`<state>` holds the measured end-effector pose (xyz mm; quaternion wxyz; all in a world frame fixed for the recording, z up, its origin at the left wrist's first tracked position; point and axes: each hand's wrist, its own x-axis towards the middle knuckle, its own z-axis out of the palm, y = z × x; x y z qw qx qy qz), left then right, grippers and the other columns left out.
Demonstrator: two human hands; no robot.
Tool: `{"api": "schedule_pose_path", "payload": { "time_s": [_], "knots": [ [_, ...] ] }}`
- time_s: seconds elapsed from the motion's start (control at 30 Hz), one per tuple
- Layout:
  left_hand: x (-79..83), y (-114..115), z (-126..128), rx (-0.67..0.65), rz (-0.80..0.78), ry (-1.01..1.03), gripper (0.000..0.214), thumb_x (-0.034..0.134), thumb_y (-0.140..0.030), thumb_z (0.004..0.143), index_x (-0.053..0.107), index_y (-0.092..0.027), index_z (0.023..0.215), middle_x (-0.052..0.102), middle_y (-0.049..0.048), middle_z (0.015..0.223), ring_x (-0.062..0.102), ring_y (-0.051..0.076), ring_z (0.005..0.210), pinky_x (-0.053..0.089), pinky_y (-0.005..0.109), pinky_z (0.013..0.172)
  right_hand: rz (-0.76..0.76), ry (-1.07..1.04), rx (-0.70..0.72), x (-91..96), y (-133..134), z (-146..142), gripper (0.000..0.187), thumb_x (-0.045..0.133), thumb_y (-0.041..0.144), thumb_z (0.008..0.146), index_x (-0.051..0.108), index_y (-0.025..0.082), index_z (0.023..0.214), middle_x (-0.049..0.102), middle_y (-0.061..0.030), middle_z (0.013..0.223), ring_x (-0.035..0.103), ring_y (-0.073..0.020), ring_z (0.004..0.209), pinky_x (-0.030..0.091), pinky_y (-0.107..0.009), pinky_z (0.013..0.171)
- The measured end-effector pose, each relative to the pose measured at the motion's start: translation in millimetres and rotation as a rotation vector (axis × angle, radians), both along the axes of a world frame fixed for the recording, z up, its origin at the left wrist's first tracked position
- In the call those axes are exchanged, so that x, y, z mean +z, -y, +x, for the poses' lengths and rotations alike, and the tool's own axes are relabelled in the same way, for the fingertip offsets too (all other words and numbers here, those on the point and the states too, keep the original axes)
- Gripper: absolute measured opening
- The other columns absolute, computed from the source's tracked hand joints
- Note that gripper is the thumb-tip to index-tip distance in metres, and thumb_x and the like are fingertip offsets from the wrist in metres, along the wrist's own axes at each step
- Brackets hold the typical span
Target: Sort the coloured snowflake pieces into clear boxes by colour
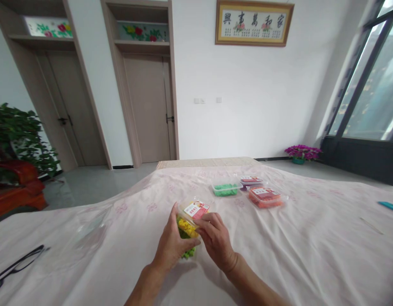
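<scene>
My left hand [171, 244] is closed around the left side of a clear plastic box [187, 227] filled with small yellow pieces, its thumb across the near side. A clear lid with a white and red label [196, 209] covers the top of this box. The fingers of my right hand [215, 238] pinch the lid's near right edge. Lime-green pieces [189, 253] show below the yellow ones; whether they sit in a separate box I cannot tell, as my hands hide part of it.
Beyond my hands stand an uncovered box of mint-green pieces [226, 190], a lidded orange box [266, 197] and a lidded purple box [250, 181]. A clear plastic lid [91, 229] and eyeglasses [19, 265] lie left on the pink cloth [129, 272]. A blue object [389, 206] is far right.
</scene>
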<state>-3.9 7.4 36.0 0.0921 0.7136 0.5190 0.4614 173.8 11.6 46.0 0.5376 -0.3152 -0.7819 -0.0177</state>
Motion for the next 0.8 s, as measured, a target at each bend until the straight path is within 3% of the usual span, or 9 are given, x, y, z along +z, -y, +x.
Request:
{"api": "schedule_pose_path", "payload": {
  "time_s": [0.1, 0.2, 0.33, 0.43, 0.67, 0.8],
  "knots": [
    [-0.8, 2.2, 4.4, 0.029, -0.111, 0.087, 0.113, 0.079, -0.021, 0.063, 0.010, -0.025, 0.153, 0.056, 0.0180, 0.138, 0.065, 0.030, 0.113, 0.058, 0.042, 0.087, -0.095, -0.007, 0.149, 3.1, 7.6, -5.6, 0.025, 0.054, 0.018, 0.091, 0.063, 0.025, 0.113, 0.063, -0.0062, 0.099, 0.058, -0.0196, 0.093, 0.050, -0.034, 0.082],
    [-4.3, 4.4, 10.5, 0.082, -0.043, 0.033, 0.106, 0.076, -0.022, 0.065, 0.015, -0.022, 0.152, 0.051, 0.0182, 0.143, 0.060, 0.032, 0.121, 0.055, 0.044, 0.092, -0.221, 0.015, 0.231, 14.3, 14.2, -9.7, 0.029, 0.057, 0.026, 0.089, 0.060, 0.025, 0.117, 0.062, -0.0073, 0.110, 0.058, -0.0215, 0.102, 0.049, -0.035, 0.090],
    [-11.2, 8.4, 20.0, 0.105, 0.209, -0.140, 0.092, 0.070, -0.028, 0.072, 0.021, -0.019, 0.150, 0.054, 0.0198, 0.139, 0.060, 0.033, 0.121, 0.054, 0.046, 0.095, -0.322, 0.024, -0.009, 33.6, 15.7, -14.9, 0.037, 0.057, 0.039, 0.090, 0.056, 0.023, 0.124, 0.064, -0.0087, 0.106, 0.060, -0.0231, 0.098, 0.049, -0.036, 0.086],
    [-15.5, 12.3, 25.4, 0.102, 0.371, -0.261, 0.084, 0.065, -0.021, 0.074, 0.025, -0.016, 0.149, 0.058, 0.0199, 0.134, 0.060, 0.033, 0.119, 0.053, 0.047, 0.096, -0.378, 0.113, -0.201, 44.0, 14.9, -15.9, 0.053, 0.061, 0.044, 0.087, 0.050, 0.020, 0.132, 0.068, -0.0070, 0.091, 0.063, -0.0229, 0.084, 0.050, -0.034, 0.076],
    [-11.7, 16.2, 24.2, 0.117, 0.463, -0.317, 0.079, 0.065, -0.018, 0.075, 0.031, -0.016, 0.145, 0.062, 0.0174, 0.127, 0.062, 0.031, 0.115, 0.053, 0.045, 0.094, -0.368, 0.376, -0.205, 49.3, 19.4, -21.6, 0.036, 0.040, 0.028, 0.099, 0.053, 0.018, 0.130, 0.073, -0.0123, 0.108, 0.070, -0.0229, 0.094, 0.050, -0.031, 0.077],
    [-8.3, 16.1, 21.8, 0.092, 0.448, -0.331, 0.075, 0.066, -0.013, 0.071, 0.036, -0.016, 0.140, 0.064, 0.0152, 0.121, 0.063, 0.029, 0.111, 0.052, 0.045, 0.095, -0.328, 0.425, -0.238, 44.7, 17.3, -21.7, 0.036, 0.042, 0.023, 0.097, 0.053, 0.016, 0.130, 0.073, -0.0131, 0.103, 0.070, -0.0231, 0.092, 0.052, -0.031, 0.078]
  ]
}}
